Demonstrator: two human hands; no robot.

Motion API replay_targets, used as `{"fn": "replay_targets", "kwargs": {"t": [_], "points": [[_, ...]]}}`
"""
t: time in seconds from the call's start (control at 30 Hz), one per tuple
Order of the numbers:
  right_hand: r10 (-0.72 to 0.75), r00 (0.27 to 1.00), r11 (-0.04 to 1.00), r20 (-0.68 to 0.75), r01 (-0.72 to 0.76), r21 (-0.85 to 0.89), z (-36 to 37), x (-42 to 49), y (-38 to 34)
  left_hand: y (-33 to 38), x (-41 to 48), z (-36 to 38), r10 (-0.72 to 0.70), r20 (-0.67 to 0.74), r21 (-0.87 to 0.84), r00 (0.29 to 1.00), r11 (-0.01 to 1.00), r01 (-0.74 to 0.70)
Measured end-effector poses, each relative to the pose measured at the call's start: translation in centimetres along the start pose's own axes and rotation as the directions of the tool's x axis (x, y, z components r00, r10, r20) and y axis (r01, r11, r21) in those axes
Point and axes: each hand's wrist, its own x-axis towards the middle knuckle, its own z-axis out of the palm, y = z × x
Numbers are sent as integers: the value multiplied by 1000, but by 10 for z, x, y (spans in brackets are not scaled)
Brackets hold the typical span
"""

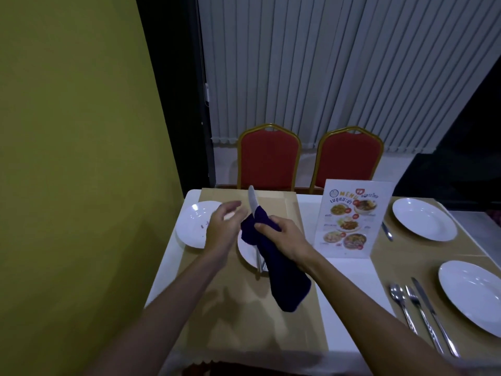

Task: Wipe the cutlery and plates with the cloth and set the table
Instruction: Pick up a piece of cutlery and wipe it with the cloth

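Cloth (284,283), dark blue, is bunched round the lower part of a knife (252,200), whose blade pokes out of the fold toward 12 o'clock. The right hand (282,233) clenches the cloth about the knife, thumb on top, so the fabric presses the metal from both sides. The loose tail hangs toward 5 o'clock, above the table (309,213).

The left hand (223,229) sits just at 9 o'clock of the cloth. It is blurred, with fingers loosely spread and apparently grasping nothing. I judge it is there to take or steady the blade.

Directly under the hands lies a white plate (245,252) carrying more cutlery (259,263), probably pieces waiting for the wipe. At 9 o'clock of it a second plate (193,226) shows dark specks, so it likely needs the cloth too.

A menu card (352,218) stands at 3 o'clock of the hands. Past it the right half of the table looks laid. A far plate (424,219) sits at 2 o'clock with one utensil (387,232) beside it. A near plate (471,294) sits at 4 o'clock with a spoon (398,294), a fork (413,299) and a second knife (423,294) lined up at its left. The left half seems to be the part not yet set.
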Motion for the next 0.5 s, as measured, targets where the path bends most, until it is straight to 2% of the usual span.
{"fn": "replay_targets", "kwargs": {"t": [0.07, 0.1, 0.2, 0.27, 0.33, 0.4, 0.5], "points": [[-2, 1000, 1000, 20, 2, -31, 4, -3, 1, 10, 12, 5, 85, -2, 146, 996, 986, -84], [6, 999, 999, 32, -5, -32, 6, -5, 2, 15, 17, 6, 96, -22, 155, 995, 984, -91], [41, 995, 998, 94, -35, -60, 10, -13, 12, 25, 32, 5, 45, -98, -27, 994, 998, -48], [50, 992, 997, 118, -43, -63, 10, -18, 20, 20, 37, 0, -38, -31, -56, 999, 998, 37], [58, 992, 998, 116, -54, -38, 9, -18, 22, 8, 34, -5, -135, 159, 84, 978, 989, 123], [76, 986, 997, 148, -74, -21, 12, -16, 23, -10, 31, -9, -153, 279, 166, 948, 980, 109], [126, 973, 992, 193, -124, -24, 21, -14, 35, -22, 34, -14, -165, 193, 34, 967, 986, 161]]}}
